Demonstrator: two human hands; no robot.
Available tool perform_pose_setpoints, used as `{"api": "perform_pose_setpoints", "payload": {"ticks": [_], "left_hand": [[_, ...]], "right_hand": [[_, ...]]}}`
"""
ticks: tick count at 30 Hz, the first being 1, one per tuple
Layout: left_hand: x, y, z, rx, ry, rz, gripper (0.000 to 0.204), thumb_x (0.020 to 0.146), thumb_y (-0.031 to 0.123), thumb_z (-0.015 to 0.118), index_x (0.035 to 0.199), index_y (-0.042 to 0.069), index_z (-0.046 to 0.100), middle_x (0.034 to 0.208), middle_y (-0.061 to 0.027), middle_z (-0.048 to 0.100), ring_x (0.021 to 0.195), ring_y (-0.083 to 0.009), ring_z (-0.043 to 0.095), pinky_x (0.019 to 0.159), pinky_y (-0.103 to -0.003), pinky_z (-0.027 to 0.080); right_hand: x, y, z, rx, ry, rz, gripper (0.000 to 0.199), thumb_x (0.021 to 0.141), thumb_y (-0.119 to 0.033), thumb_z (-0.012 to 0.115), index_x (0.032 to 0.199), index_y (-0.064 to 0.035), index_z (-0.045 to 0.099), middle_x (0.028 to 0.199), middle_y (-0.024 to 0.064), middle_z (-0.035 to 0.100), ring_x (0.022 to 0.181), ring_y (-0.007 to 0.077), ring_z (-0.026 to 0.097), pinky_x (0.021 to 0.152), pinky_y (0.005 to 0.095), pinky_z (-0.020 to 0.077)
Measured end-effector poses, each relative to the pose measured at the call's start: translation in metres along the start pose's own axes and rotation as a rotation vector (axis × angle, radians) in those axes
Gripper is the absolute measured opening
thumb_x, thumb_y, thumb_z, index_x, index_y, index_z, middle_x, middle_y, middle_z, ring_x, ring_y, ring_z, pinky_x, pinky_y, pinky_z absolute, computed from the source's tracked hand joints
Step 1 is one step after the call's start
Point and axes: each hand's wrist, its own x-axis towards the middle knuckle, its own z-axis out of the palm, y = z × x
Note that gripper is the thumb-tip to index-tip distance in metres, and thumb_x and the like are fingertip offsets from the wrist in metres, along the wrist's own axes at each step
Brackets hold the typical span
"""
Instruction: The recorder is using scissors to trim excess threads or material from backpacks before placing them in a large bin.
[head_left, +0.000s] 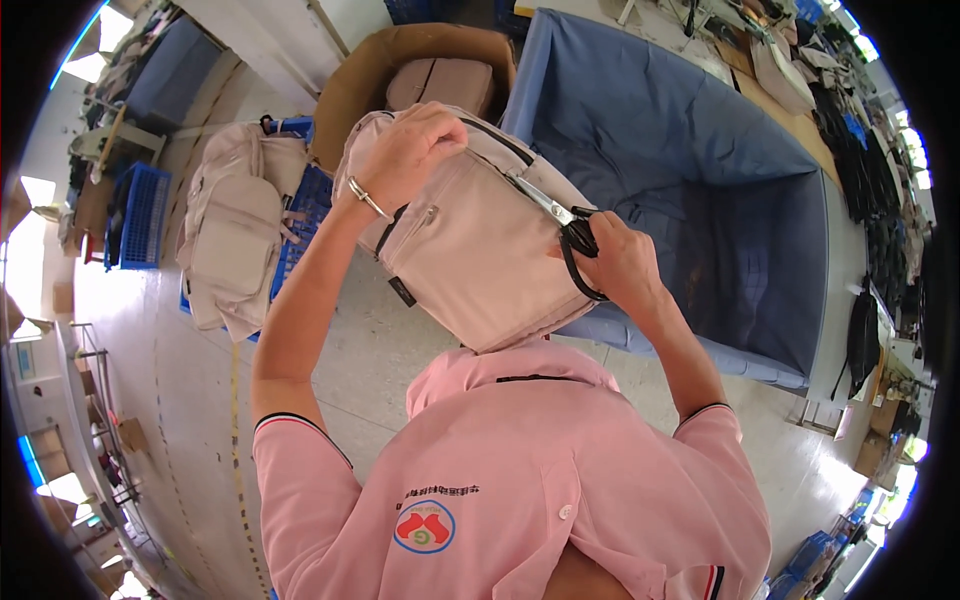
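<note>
A pale pink backpack [480, 260] lies in front of me, its zippers and a small dark side tag in view. In my right hand [622, 262] is a pair of scissors [548, 203] with black handles. Their metal blades lie against the bag's front, near a zipper seam, and point up and left. My left hand [415, 150] is above the bag's upper left part, fingers curled together in a pinch. Whatever it pinches, if anything, is too small to make out. A metal bracelet circles that wrist.
Behind the backpack stands a brown cardboard box [350, 75] with a pink bag [445, 85] inside. A large blue fabric-lined bin [800, 260] is at the right. More pink backpacks [235, 235] are piled on a blue crate [310, 200] at the left.
</note>
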Motion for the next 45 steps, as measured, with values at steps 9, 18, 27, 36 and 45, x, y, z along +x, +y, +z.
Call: {"api": "perform_pose_setpoints", "payload": {"ticks": [9, 18, 27, 36, 45], "left_hand": [[0.003, 0.011, 0.009, 0.078, 0.027, 0.076, 0.007, 0.09, 0.012, 0.061, 0.089, 0.006, 0.058, 0.092, -0.0035, 0.061, 0.094, -0.0221, 0.059, 0.081, -0.033, 0.046], [-0.004, 0.002, 0.028, 0.021, 0.089, 0.08, 0.009, 0.087, 0.013, 0.063, 0.082, 0.007, 0.059, 0.089, -0.0064, 0.06, 0.093, -0.0265, 0.056, 0.086, -0.038, 0.046], [-0.147, -0.041, 0.146, 0.11, 0.907, -0.724, 0.037, 0.075, 0.012, 0.073, 0.111, 0.005, 0.065, 0.115, -0.0145, 0.064, 0.118, -0.0339, 0.053, 0.106, -0.043, 0.038], [-0.247, -0.044, 0.194, -0.504, 1.11, -1.333, 0.034, 0.089, 0.023, 0.072, 0.111, -0.002, 0.067, 0.101, -0.0066, 0.069, 0.086, -0.015, 0.063, 0.08, -0.028, 0.05], [-0.245, -0.054, 0.189, -0.782, 1.139, -1.401, 0.028, 0.092, 0.019, 0.069, 0.107, -0.004, 0.07, 0.093, -0.0021, 0.069, 0.081, -0.0093, 0.059, 0.075, -0.025, 0.048]], "right_hand": [[0.007, -0.016, -0.019, -0.07, 0.037, -0.047, 0.056, 0.079, -0.052, 0.075, 0.086, -0.0011, 0.054, 0.079, 0.0122, 0.056, 0.065, 0.0341, 0.064, 0.056, 0.0418, 0.0498], [0.002, -0.003, -0.001, 0.132, 0.05, 0.103, 0.053, 0.078, -0.044, 0.081, 0.072, -0.0011, 0.051, 0.063, 0.0129, 0.055, 0.054, 0.0324, 0.056, 0.051, 0.0379, 0.0439], [-0.021, 0.069, 0.087, 0.701, -0.183, 0.499, 0.031, 0.083, -0.023, 0.078, 0.078, 0.0015, 0.06, 0.057, 0.0028, 0.051, 0.053, 0.0088, 0.048, 0.048, 0.0289, 0.0388], [-0.064, 0.067, 0.153, 1.056, -0.16, 0.726, 0.026, 0.087, -0.024, 0.074, 0.08, -0.0015, 0.063, 0.062, -0.0022, 0.055, 0.05, 0.0066, 0.05, 0.044, 0.0248, 0.0377], [-0.07, 0.081, 0.167, 0.978, -0.124, 0.635, 0.031, 0.086, -0.028, 0.075, 0.08, 0.0006, 0.066, 0.064, -0.0013, 0.058, 0.057, 0.0069, 0.05, 0.05, 0.0259, 0.0391]]}}
